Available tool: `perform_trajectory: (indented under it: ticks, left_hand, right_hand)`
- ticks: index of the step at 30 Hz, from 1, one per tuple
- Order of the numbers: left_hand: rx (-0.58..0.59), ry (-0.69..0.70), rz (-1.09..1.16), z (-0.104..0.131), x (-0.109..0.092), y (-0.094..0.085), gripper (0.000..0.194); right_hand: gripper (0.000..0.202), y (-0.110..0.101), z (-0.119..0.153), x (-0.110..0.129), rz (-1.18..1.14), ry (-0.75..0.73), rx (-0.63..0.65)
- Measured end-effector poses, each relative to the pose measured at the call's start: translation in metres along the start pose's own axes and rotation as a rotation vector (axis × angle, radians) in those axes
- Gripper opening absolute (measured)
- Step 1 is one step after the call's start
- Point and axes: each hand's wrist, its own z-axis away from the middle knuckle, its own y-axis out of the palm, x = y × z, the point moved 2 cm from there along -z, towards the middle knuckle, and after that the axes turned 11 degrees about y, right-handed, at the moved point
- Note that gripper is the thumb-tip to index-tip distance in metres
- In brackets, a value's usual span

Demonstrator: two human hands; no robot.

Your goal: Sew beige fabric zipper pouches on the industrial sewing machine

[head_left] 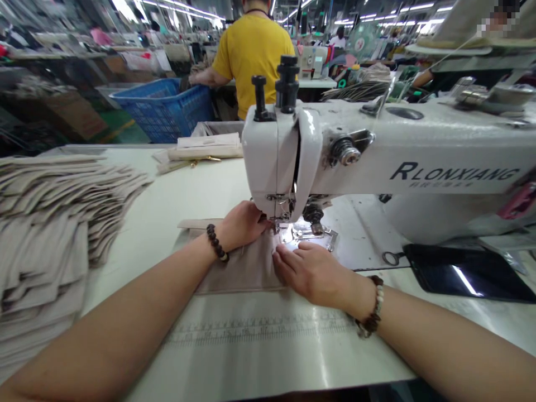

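Observation:
A beige fabric piece (247,274) lies flat on the table, its upper right part by the needle of a white sewing machine (355,153). My left hand (242,225) is closed on the fabric's far part, close to the presser foot (277,226); its fingertips are partly hidden by the machine head. On the near side of the foot, my right hand (312,272) grips the fabric's right edge with its fingers bent together. Both wrists wear bead bracelets. Light from the machine falls on the metal plate (307,234) beside the needle.
Stacked beige fabric pieces (42,240) cover the table's left side. Folded pieces with a zipper (205,151) lie behind. A dark phone or tablet (469,271) and scissors handle (391,258) sit right. Beyond are a blue crate (167,109) and a person in yellow (259,53).

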Motion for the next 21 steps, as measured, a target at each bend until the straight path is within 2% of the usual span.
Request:
perform_trajectory:
  ticks: [11,16,21]
  left_hand:
    - [0.038,0.145,-0.017,-0.005,0.011,0.009,0.018]
    - [0.016,0.143,-0.011,-0.006,0.009,0.006,0.018]
    - [0.013,0.145,0.003,-0.007,0.015,0.011,0.02]
  right_hand:
    - [0.021,-0.004,-0.002,0.003,-0.002,-0.018,-0.051]
    - [0.022,-0.003,-0.001,0.004,-0.007,-0.021,-0.031]
    - [0.022,0.003,-0.001,0.001,-0.022,0.001,0.014]
